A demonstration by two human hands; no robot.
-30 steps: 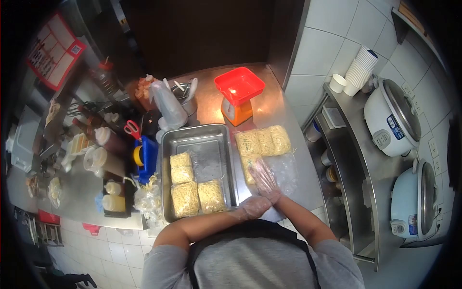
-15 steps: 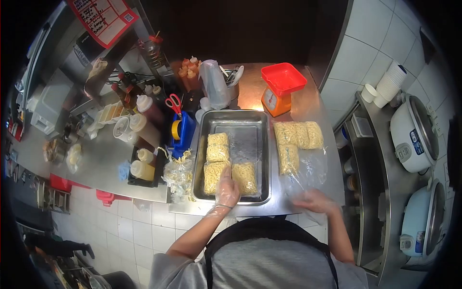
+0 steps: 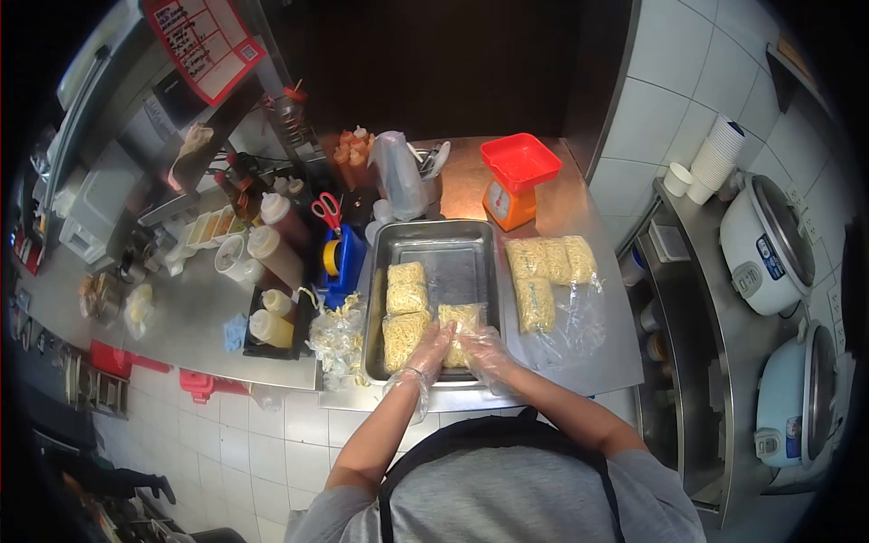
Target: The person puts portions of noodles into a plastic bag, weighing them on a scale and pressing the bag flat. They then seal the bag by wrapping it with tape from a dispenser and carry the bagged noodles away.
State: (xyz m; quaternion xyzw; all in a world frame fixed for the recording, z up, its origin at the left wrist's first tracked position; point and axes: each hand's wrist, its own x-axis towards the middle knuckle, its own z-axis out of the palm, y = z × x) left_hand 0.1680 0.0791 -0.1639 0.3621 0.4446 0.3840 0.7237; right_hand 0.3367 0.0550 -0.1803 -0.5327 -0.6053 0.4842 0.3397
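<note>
A steel tray point(image 3: 380, 244) stands in front of me with packets of yellow noodles in clear plastic. My left hand point(image 3: 429, 353), in a clear plastic glove, presses its fingers to the left side of the right-hand noodle packet point(image 3: 459, 321). On that packet's other side is my right hand point(image 3: 486, 351), likewise gloved, so the packet is gripped between both hands. Left of it lie a nearer noodle packet point(image 3: 405, 337) and a farther noodle packet point(image 3: 407, 287). My hands hide part of the gripped packet and the tray's near rim.
Right of the tray, several bagged noodle packets point(image 3: 534, 303) lie on clear plastic. Behind them stands an orange scale point(image 3: 511, 206) with a red pan point(image 3: 522, 160). A blue tape dispenser point(image 3: 344, 271), scissors point(image 3: 328, 210), sauce bottles point(image 3: 274, 249) and crumpled plastic point(image 3: 337, 335) are to the left.
My right hand has moved left from the plastic beside the tray to the right-hand packet. My left hand has shifted slightly right onto it. The camera view has tilted a little.
</note>
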